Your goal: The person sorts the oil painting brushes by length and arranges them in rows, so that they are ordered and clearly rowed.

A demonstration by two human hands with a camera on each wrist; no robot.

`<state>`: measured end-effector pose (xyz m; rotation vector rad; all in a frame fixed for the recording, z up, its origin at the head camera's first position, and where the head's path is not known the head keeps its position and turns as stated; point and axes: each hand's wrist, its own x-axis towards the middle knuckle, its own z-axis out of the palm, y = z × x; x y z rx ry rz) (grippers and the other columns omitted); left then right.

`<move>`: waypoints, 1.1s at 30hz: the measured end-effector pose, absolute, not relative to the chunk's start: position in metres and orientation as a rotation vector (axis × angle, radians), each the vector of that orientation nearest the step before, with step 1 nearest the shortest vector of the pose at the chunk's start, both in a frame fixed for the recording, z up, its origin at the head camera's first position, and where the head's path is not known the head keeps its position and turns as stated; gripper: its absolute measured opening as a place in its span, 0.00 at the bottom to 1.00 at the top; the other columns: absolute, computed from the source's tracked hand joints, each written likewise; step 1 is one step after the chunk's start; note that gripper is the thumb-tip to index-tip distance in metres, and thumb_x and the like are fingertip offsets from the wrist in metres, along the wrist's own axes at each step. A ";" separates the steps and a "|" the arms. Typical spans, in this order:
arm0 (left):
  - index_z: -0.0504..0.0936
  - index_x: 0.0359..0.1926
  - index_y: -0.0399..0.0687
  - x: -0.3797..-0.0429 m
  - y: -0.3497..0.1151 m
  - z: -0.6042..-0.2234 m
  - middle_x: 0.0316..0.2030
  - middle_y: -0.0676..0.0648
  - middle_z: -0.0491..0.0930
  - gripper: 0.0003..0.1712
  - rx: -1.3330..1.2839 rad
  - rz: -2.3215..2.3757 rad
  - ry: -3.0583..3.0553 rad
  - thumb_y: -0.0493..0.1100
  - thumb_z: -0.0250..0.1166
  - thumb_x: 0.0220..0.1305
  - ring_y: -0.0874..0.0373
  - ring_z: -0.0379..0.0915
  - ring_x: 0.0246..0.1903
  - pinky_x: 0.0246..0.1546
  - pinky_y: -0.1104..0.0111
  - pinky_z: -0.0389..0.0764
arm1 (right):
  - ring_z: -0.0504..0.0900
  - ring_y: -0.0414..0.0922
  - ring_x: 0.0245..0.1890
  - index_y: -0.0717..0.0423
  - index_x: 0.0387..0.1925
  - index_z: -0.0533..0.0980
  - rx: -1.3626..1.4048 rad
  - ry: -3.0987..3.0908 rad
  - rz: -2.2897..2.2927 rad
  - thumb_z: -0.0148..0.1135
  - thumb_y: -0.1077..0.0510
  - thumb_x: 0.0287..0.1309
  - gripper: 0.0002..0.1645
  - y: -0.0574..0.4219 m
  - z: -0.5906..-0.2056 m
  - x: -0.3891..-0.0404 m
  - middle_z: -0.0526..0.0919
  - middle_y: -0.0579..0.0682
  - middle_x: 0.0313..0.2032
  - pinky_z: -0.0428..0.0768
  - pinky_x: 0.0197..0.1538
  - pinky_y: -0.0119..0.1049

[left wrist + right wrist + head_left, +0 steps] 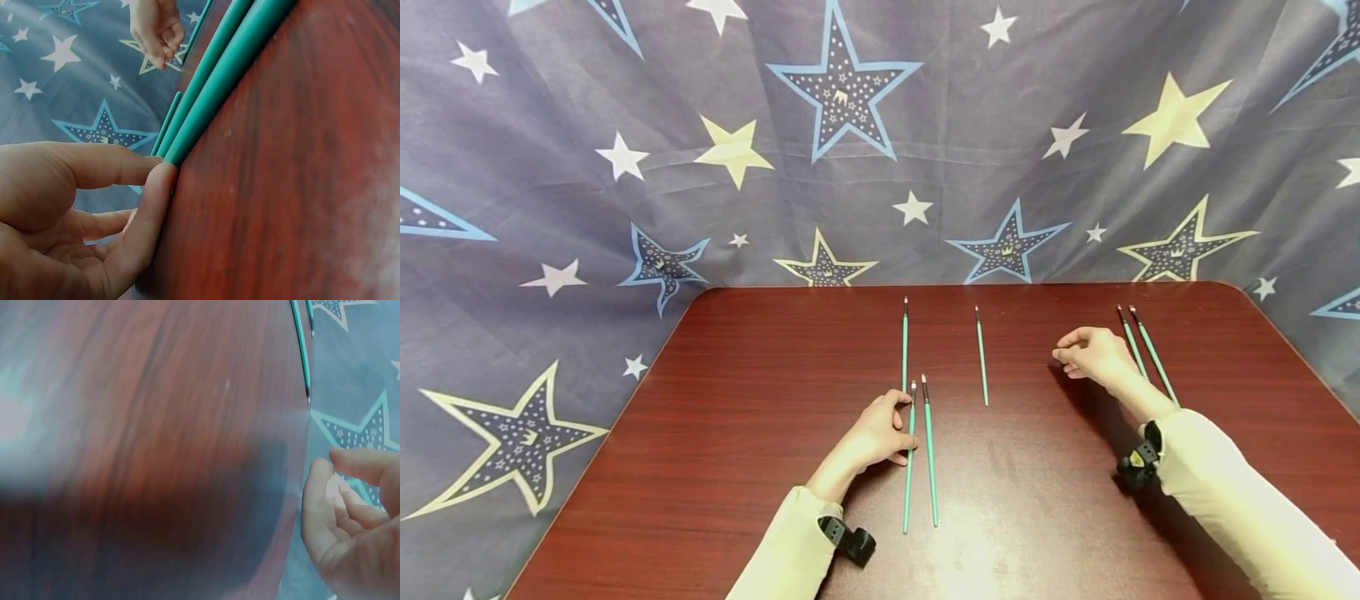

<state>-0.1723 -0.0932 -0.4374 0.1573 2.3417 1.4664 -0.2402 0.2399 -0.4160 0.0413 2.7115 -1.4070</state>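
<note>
In the head view my left hand [874, 429] is low over the table, at the left of two thin green-handled paintbrushes lying side by side. Thumb and index finger pinch this near paintbrush [908, 492] toward its bristle end; in the left wrist view the fingertips [164, 172] meet at its green handle. Just right of it lies the second paintbrush [930, 454]. Beyond the hand a further paintbrush [905, 342] points away. My right hand [1093, 357] hovers above the table with fingers loosely bent and nothing between thumb and index finger [322, 481].
A single paintbrush [982, 362] lies mid-table. Two more, a left paintbrush [1133, 343] and a right paintbrush [1156, 358], lie partly behind the right forearm. The reddish-brown table [737, 417] meets a grey star-patterned cloth [662, 125] at its back edge.
</note>
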 end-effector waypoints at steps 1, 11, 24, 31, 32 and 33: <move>0.64 0.57 0.36 -0.172 -0.093 -0.437 0.30 0.43 0.61 0.35 0.154 1.466 2.344 0.25 0.65 0.47 0.58 0.71 0.17 0.18 0.68 0.84 | 0.83 0.45 0.25 0.71 0.42 0.73 0.041 2.715 -1.409 0.58 0.61 0.55 0.17 0.244 -0.416 -0.239 0.83 0.62 0.33 0.86 0.30 0.34; 0.64 0.57 0.35 -0.171 -0.092 -0.437 0.30 0.43 0.62 0.35 0.170 1.461 2.382 0.25 0.63 0.44 0.58 0.70 0.16 0.16 0.68 0.84 | 0.82 0.42 0.23 0.71 0.43 0.73 0.107 2.764 -1.354 0.59 0.59 0.55 0.19 0.281 -0.413 -0.228 0.83 0.57 0.29 0.86 0.29 0.32; 0.65 0.56 0.35 -0.170 -0.092 -0.437 0.30 0.42 0.63 0.34 0.156 1.470 2.394 0.25 0.62 0.43 0.57 0.71 0.16 0.15 0.67 0.83 | 0.82 0.39 0.21 0.68 0.42 0.73 0.267 2.876 -1.237 0.58 0.55 0.55 0.20 0.323 -0.411 -0.217 0.84 0.52 0.25 0.85 0.26 0.34; 0.65 0.56 0.35 -0.170 -0.092 -0.436 0.30 0.42 0.64 0.33 0.134 1.468 2.396 0.26 0.61 0.43 0.57 0.71 0.16 0.15 0.67 0.83 | 0.80 0.36 0.19 0.69 0.41 0.74 0.306 2.931 -1.160 0.57 0.55 0.54 0.20 0.340 -0.413 -0.212 0.84 0.50 0.23 0.83 0.23 0.27; 0.65 0.56 0.35 -0.170 -0.092 -0.436 0.30 0.42 0.64 0.33 0.131 1.469 2.395 0.26 0.61 0.44 0.57 0.71 0.16 0.15 0.67 0.83 | 0.80 0.36 0.19 0.68 0.41 0.74 0.308 2.939 -1.144 0.57 0.54 0.54 0.20 0.342 -0.414 -0.211 0.84 0.50 0.23 0.82 0.22 0.26; 0.65 0.56 0.35 -0.170 -0.092 -0.436 0.30 0.42 0.64 0.33 0.128 1.469 2.396 0.26 0.61 0.44 0.57 0.71 0.16 0.15 0.67 0.83 | 0.80 0.36 0.19 0.68 0.41 0.75 0.315 2.942 -1.134 0.57 0.54 0.55 0.20 0.343 -0.414 -0.211 0.84 0.50 0.22 0.81 0.21 0.26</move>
